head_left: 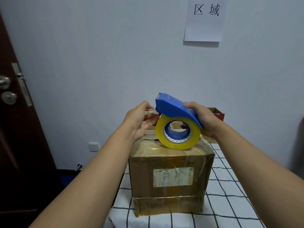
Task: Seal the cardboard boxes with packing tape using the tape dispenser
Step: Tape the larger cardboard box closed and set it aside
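Gripping tape dispenser: right hand | left hand pinching tape end

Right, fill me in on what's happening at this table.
A person is getting ready to tape a cardboard box that stands on a checked tablecloth. The right hand holds the blue tape dispenser, with its yellowish roll, just above the box top. The left hand pinches the loose tape end at the dispenser's front. No new strip is laid yet.

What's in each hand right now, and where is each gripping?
The right hand holds the blue tape dispenser by its rear curved cover. The left hand pinches the loose tape end at the dispenser's front, above the cardboard box.
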A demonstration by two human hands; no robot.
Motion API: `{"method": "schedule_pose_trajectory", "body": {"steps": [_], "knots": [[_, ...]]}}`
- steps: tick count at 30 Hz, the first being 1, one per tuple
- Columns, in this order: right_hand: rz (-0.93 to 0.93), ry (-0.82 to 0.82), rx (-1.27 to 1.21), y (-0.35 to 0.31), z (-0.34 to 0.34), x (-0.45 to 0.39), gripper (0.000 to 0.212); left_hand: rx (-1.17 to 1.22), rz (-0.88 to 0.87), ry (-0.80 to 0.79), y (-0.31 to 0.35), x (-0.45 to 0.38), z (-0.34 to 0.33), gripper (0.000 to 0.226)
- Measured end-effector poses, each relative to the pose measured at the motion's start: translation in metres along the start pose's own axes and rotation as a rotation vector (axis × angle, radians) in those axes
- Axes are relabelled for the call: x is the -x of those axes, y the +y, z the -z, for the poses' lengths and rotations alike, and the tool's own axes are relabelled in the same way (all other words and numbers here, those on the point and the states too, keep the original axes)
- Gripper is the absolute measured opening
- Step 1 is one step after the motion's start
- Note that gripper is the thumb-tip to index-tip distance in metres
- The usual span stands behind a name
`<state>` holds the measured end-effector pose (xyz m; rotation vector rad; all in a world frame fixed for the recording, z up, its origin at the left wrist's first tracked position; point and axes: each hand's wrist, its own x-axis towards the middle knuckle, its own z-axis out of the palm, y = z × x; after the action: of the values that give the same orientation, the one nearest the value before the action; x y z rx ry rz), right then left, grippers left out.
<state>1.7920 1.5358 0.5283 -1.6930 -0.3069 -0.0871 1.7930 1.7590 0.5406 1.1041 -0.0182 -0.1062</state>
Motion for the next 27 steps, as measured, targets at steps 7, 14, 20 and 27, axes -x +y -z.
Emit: {"method": "schedule_pose_trajectory", "body": {"steps": [7,14,20,27], "knots": [[0.045,-0.119,0.166,-0.009,0.002,-0.005,0.056,-0.019,-0.018,0.059,0.004,-0.003,0.009,0.024],[0.207,-0.085,0.396,-0.016,-0.005,-0.001,0.053,-0.019,0.010,0.071,0.002,-0.006,0.014,0.021],[0.156,-0.136,0.544,-0.022,-0.002,-0.003,0.045,-0.056,0.025,0.055,0.001,-0.014,0.020,0.011],[0.147,-0.097,0.623,-0.015,-0.013,-0.002,0.055,-0.131,0.091,0.059,0.000,-0.019,0.026,0.023]]}}
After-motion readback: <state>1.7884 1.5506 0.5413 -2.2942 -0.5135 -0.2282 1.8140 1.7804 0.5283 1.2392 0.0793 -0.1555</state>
